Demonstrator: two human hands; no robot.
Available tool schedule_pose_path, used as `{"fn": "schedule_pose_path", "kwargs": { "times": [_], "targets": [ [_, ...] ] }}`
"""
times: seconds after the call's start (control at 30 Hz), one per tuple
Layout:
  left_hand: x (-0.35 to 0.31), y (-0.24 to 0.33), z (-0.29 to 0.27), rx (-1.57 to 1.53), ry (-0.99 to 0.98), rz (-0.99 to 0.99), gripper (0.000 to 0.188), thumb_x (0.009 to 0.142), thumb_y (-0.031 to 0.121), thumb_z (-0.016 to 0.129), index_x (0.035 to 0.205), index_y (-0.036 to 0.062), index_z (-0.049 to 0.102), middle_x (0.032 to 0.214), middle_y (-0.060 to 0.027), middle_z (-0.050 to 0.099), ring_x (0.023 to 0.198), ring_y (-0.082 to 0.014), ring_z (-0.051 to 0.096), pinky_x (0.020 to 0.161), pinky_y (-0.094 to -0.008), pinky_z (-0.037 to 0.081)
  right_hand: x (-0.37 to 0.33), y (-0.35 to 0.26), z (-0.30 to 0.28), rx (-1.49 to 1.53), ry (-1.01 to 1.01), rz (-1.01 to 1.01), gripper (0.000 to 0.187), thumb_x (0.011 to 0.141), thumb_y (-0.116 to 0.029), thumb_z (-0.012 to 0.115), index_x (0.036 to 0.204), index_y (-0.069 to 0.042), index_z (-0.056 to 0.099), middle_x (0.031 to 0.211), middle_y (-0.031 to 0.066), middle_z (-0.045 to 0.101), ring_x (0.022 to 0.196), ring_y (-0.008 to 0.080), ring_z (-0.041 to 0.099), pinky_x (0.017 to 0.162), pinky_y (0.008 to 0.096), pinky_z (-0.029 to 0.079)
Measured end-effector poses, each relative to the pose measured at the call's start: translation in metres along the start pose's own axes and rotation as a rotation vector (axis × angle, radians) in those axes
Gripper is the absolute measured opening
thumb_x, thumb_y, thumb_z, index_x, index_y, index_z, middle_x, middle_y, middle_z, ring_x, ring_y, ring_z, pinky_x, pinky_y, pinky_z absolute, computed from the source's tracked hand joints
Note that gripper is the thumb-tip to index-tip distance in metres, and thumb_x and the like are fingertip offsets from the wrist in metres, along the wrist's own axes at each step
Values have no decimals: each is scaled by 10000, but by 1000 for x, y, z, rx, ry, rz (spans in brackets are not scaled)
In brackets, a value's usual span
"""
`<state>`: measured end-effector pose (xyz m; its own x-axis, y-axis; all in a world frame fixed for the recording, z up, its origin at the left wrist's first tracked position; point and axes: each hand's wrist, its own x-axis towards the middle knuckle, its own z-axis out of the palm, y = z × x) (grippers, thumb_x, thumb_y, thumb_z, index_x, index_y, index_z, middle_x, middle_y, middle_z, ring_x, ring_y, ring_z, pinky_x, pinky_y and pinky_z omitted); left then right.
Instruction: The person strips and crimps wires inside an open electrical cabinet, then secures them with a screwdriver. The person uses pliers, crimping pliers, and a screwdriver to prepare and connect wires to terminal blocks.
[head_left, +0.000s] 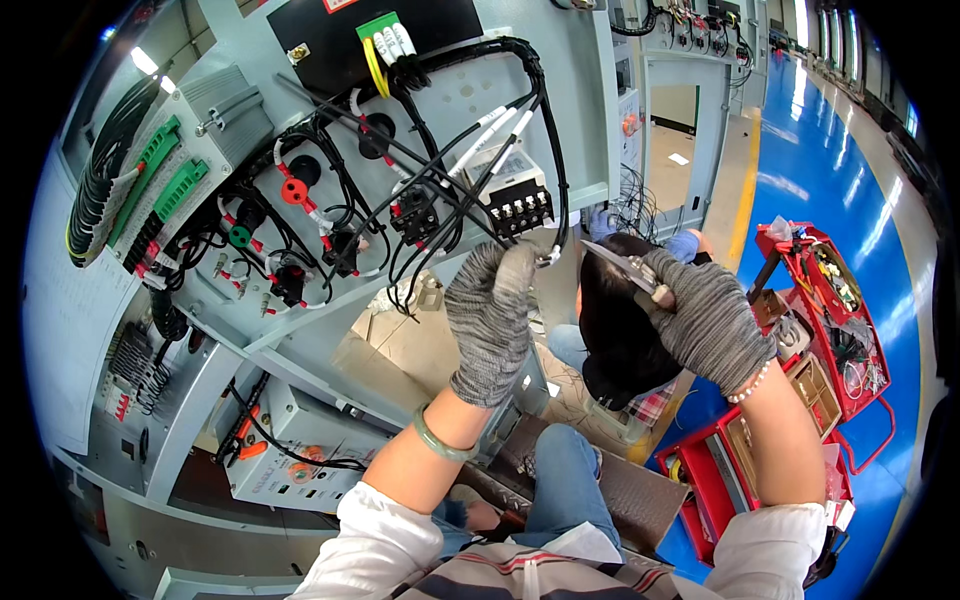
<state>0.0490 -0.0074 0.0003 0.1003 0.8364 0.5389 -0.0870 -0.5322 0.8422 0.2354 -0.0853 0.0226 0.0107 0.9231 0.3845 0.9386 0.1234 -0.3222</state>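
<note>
My left hand (pixel 490 320), in a grey knitted glove, is closed on a black wire at the panel's lower edge. A pale wire end (pixel 548 258) sticks out at its fingertips. My right hand (pixel 705 315), gloved alike, grips a tool with a pointed silver blade (pixel 612 258); the handle is hidden in the palm. The blade tip points left toward the wire end, a short gap apart. Above my left hand, a white and black terminal device (pixel 512 190) sits on the grey panel (pixel 585 100), with loose black wires (pixel 440 170) crossing in front.
Red and green round parts (pixel 293 190) and green connectors (pixel 180 190) fill the panel's left. A person with dark hair (pixel 625 330) crouches just beyond and below my right hand. An open red toolbox (pixel 850 400) stands on the blue floor (pixel 800 190) at right.
</note>
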Motion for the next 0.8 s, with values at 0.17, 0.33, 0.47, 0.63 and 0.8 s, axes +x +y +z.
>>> {"fn": "schedule_pose_path", "kwargs": {
  "times": [0.17, 0.33, 0.47, 0.63, 0.8],
  "targets": [
    [-6, 9, -3, 45, -36, 70, 292, 881, 297, 520, 927, 33, 637, 792, -28, 616, 711, -103, 536, 660, -253, 427, 2, -5, -13, 29, -59, -10, 379, 744, -81, 547, 1119, -50, 501, 817, 227, 596, 785, 369, 593, 728, 411, 484],
    [-5, 17, -6, 22, -37, 127, 254, 875, 245, 541, 971, 28, 632, 804, -35, 619, 726, -103, 542, 665, -250, 430, 13, -25, -38, -114, -133, 122, 386, 748, -98, 578, 1122, -40, 501, 803, 204, 611, 797, 343, 606, 730, 404, 478],
    [-4, 16, -13, 65, -68, 160, 213, 859, 196, 563, 975, 31, 630, 846, -58, 631, 772, -128, 574, 704, -259, 447, 16, -38, -50, -200, -98, 110, 407, 748, -159, 630, 1115, -32, 507, 834, 196, 621, 811, 316, 616, 738, 389, 473],
    [-1, 13, -19, 165, -126, 260, 190, 844, 159, 576, 966, 23, 628, 886, -90, 636, 808, -181, 601, 736, -288, 466, 20, -33, -45, -252, 6, -30, 348, 781, -319, 613, 980, -49, 517, 740, 165, 616, 732, 303, 624, 648, 397, 485],
    [-1, 11, -17, 122, -158, 279, 210, 820, 127, 592, 1000, 20, 614, 938, -114, 632, 855, -224, 609, 781, -306, 470, 24, -41, -53, -344, -6, -60, 381, 764, -339, 626, 981, -44, 520, 721, 172, 611, 721, 308, 625, 640, 396, 484]
  ]
}}
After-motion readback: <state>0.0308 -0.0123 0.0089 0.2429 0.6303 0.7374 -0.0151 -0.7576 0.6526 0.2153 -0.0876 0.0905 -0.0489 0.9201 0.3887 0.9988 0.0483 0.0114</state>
